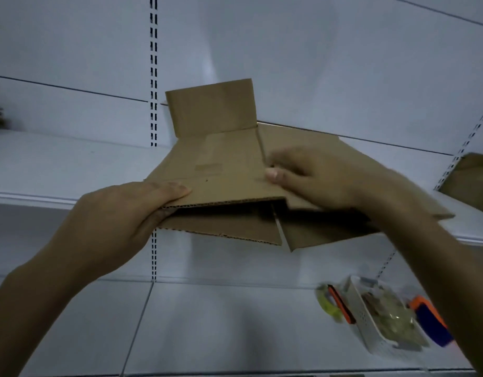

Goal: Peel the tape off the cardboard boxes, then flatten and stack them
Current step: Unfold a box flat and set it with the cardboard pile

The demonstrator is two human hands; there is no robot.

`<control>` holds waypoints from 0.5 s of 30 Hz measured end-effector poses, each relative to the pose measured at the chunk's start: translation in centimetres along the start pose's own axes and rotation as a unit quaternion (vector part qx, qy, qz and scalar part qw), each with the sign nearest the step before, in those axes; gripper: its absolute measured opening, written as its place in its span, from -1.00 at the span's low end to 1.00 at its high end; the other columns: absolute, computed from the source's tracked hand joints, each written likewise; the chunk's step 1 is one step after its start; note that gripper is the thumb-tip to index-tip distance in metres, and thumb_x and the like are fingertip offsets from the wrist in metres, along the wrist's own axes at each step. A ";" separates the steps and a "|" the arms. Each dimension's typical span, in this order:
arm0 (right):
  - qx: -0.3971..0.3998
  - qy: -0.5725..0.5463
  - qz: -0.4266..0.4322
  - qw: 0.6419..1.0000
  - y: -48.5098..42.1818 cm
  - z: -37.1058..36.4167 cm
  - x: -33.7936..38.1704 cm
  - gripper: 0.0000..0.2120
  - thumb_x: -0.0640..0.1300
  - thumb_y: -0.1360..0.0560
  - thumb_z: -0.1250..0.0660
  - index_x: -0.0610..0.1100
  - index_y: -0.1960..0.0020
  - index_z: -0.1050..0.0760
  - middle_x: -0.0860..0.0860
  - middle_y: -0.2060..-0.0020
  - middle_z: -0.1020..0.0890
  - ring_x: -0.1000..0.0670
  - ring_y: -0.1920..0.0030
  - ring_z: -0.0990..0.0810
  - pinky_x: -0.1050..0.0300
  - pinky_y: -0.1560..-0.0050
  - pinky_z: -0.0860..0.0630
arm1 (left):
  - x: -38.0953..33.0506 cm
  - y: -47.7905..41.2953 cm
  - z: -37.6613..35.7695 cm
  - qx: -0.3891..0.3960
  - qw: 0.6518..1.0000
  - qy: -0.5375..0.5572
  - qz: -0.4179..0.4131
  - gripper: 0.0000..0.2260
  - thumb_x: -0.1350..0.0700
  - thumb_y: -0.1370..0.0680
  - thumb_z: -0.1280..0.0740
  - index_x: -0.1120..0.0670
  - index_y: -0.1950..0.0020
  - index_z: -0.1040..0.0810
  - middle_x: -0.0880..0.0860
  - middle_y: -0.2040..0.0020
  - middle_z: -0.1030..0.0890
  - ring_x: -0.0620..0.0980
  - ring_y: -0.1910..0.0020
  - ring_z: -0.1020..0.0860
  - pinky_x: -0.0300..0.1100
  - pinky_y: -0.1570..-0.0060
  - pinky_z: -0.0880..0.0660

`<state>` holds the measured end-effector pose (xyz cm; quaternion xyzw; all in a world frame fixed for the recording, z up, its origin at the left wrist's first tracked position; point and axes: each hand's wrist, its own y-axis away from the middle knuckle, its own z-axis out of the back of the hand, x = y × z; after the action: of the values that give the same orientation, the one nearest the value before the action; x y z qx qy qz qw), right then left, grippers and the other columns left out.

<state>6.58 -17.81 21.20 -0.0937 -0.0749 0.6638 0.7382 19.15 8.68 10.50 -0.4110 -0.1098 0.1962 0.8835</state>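
Observation:
A brown cardboard box, nearly flattened, is held in the air in front of the white shelves. One far flap stands up; the near flaps hang open toward me. My left hand grips the near left edge, thumb on top and fingers underneath. My right hand rests on the right part of the top panel, thumb against the crease, and is blurred. A small patch of tape residue shows on the top panel.
White metal shelving fills the view. More cardboard sits on the shelf at far right. On the lower shelf lie a white basket of crumpled tape, a yellow-green and orange tool, and an orange and blue tape dispenser.

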 end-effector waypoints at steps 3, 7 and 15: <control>0.096 -0.051 -0.031 0.994 0.4 -5.1 -1.0 -0.39 0.32 -0.55 0.05 0.13 -0.54 -0.08 0.05 -0.55 -0.07 0.05 -0.53 -0.01 0.05 -0.51 0.07 | 0.3 0.3 -0.6 0.028 0.999 -0.016 -0.032 -0.54 -0.10 -0.63 0.05 0.02 -0.22 -0.57 0.00 -0.17 -0.62 0.06 -0.09 -0.62 0.03 0.11 -0.58; 0.044 -0.119 -0.053 0.990 1.3 -6.7 -1.1 -0.26 0.43 -0.41 0.14 0.17 -0.52 -0.10 0.10 -0.55 -0.08 0.07 -0.53 0.01 -0.01 -0.53 0.08 | 0.8 0.2 -0.1 0.051 0.998 -0.012 -0.044 -0.59 -0.09 -0.62 0.02 0.01 -0.24 -0.55 -0.01 -0.20 -0.60 0.06 -0.10 -0.61 0.08 0.11 -0.58; -0.011 -0.095 -0.027 0.995 3.4 -4.5 -0.4 -0.31 0.40 -0.47 -0.03 0.16 -0.53 -0.09 0.12 -0.54 -0.11 0.11 -0.51 -0.07 0.22 -0.37 0.03 | 0.4 3.0 -0.8 -0.091 0.970 0.127 0.189 -0.43 0.00 -0.44 -0.38 0.01 -0.43 -0.35 -0.01 -0.44 -0.33 0.07 -0.38 -0.36 0.01 -0.30 -0.35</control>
<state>4.28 -17.99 16.01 -0.0364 -0.1541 0.6484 0.7446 19.00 10.05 7.65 -0.5242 0.0654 0.2947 0.7963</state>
